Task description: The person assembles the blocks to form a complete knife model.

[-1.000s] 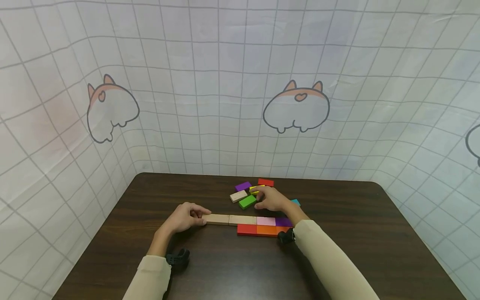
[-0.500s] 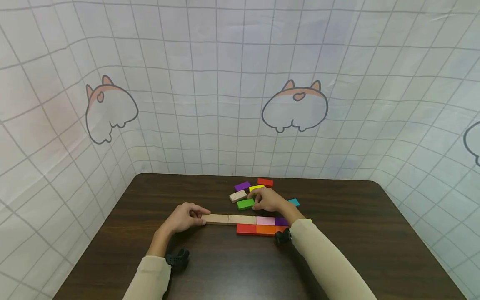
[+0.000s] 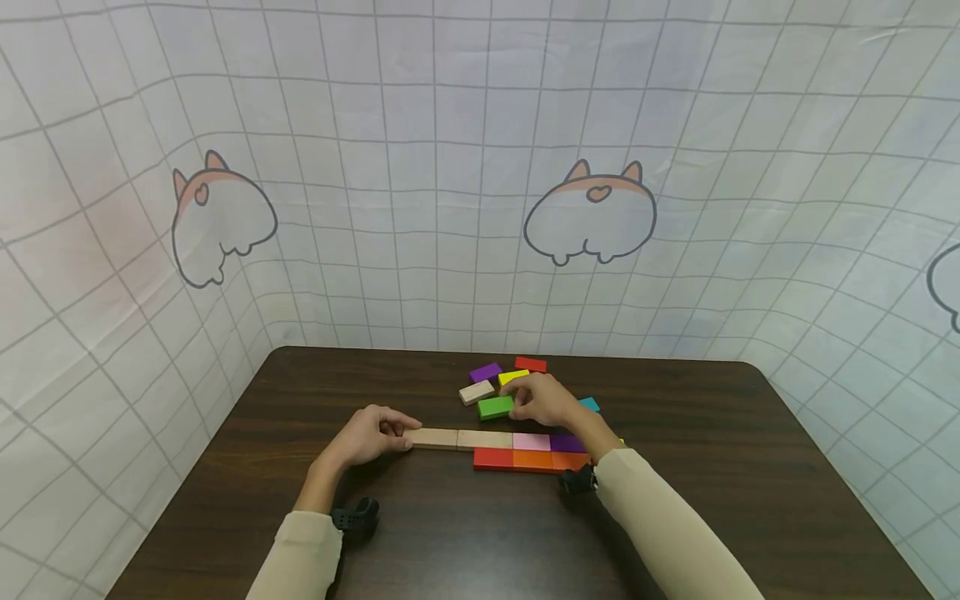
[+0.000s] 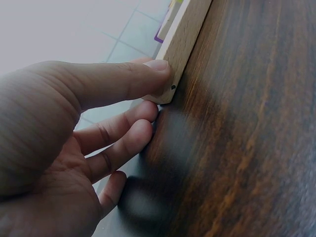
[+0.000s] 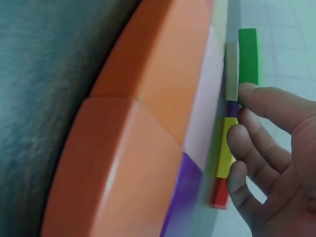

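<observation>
My left hand (image 3: 371,435) pinches the left end of a plain wooden block (image 3: 431,438) between thumb and fingers; the left wrist view shows the thumb on the block's side (image 4: 185,42). This block heads a row with another plain block (image 3: 486,440), a pink block (image 3: 532,442) and a purple one (image 3: 567,443). Over at the loose blocks behind the row, my right hand (image 3: 546,400) pinches the right end of a green block (image 3: 495,407). In the right wrist view the green block (image 5: 248,57) sticks out past the thumb.
A red block (image 3: 492,459) and orange blocks (image 3: 532,462) lie along the row's front. Behind the green block are a plain block (image 3: 477,392), a purple block (image 3: 486,372), a yellow block (image 3: 513,378) and a red block (image 3: 531,364). A blue block (image 3: 589,404) lies partly behind the right arm.
My right hand has taken hold of the green block, which turned straighter and then shifted slightly right with the hand. The left hand has stayed at the row's end.
</observation>
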The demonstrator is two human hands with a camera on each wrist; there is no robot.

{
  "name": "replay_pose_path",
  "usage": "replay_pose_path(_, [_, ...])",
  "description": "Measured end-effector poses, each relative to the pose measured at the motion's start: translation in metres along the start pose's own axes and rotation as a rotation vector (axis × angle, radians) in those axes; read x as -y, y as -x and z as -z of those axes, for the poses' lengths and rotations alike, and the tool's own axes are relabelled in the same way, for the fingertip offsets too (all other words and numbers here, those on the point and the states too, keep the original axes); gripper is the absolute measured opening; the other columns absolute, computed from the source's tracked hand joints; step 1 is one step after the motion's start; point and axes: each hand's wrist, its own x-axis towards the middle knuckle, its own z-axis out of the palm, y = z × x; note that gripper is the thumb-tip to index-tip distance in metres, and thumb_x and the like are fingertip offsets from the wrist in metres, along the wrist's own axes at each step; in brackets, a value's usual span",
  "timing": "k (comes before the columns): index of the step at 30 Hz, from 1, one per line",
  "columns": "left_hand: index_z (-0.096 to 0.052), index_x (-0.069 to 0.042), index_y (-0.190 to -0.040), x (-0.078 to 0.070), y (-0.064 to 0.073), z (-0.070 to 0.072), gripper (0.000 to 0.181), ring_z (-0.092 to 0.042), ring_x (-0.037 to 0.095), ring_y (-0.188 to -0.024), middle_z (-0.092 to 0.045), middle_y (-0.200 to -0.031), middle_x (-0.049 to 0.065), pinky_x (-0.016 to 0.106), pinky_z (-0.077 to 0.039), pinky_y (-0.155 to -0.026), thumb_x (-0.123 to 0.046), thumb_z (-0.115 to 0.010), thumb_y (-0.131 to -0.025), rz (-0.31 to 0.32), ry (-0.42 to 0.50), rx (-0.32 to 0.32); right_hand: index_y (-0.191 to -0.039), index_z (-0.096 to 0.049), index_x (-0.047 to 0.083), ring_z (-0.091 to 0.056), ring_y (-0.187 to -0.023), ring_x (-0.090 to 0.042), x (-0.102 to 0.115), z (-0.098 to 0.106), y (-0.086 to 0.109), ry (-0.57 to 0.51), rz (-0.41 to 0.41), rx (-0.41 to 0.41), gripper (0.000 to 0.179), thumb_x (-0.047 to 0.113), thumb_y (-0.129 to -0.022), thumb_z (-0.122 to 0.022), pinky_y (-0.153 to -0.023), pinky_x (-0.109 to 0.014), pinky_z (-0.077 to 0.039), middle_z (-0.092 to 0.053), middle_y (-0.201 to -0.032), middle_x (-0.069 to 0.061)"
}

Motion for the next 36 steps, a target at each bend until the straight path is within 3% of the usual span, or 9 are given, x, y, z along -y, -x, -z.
replay_pose_path(9, [-0.080,-0.018,-0.113,-0.002,0.000,0.000,0.025,-0.054,0.017,-0.073,-0.065,-0.089,0.001,0.032,-0.047,-0.065,-0.014,-0.080,-0.089,-0.002,-0.006,0.005,-0.119,-0.073,0.013,-0.055,-0.069,-0.010,0.004,0.011,0.035,0.023,0.068,-0.057,0.030,0.016,-0.090,-0.079,-0.067,-0.026,-0.049,-0.064,-0.080,0.005])
replay_pose_path(16, [-0.080,-0.018,-0.113,-0.004,0.000,0.002,0.025,-0.054,0.017,-0.074,-0.065,-0.088,0.001,0.032,-0.046,-0.066,-0.013,-0.080,-0.089,0.008,-0.004,0.004,-0.115,-0.074,0.014,-0.053,-0.067,-0.010,0.008,0.013,0.067,-0.050,0.089,-0.076,0.027,0.013,-0.089,-0.080,-0.060,-0.023,-0.047,-0.063,-0.080,0.005])
replay_pose_path(24, [-0.080,-0.016,-0.114,-0.005,0.003,0.005,0.025,-0.053,0.017,-0.074,-0.065,-0.088,0.001,0.032,-0.046,-0.066,-0.013,-0.080,-0.089,-0.001,-0.009,0.002,-0.112,-0.074,0.015,-0.053,-0.068,-0.006,0.011,-0.001,0.088,-0.048,0.105,-0.101,0.026,0.013,-0.087,-0.081,-0.063,-0.022,-0.048,-0.062,-0.080,0.008])
replay_pose_path(36, [-0.080,-0.016,-0.114,-0.005,0.003,0.002,0.025,-0.054,0.017,-0.074,-0.065,-0.089,0.001,0.032,-0.046,-0.066,-0.012,-0.079,-0.089,0.002,0.006,0.008,-0.111,-0.074,0.013,-0.053,-0.065,-0.003,0.017,-0.025,0.108,-0.027,0.071,-0.045,0.027,0.015,-0.086,-0.083,-0.063,-0.022,-0.049,-0.062,-0.078,0.010])
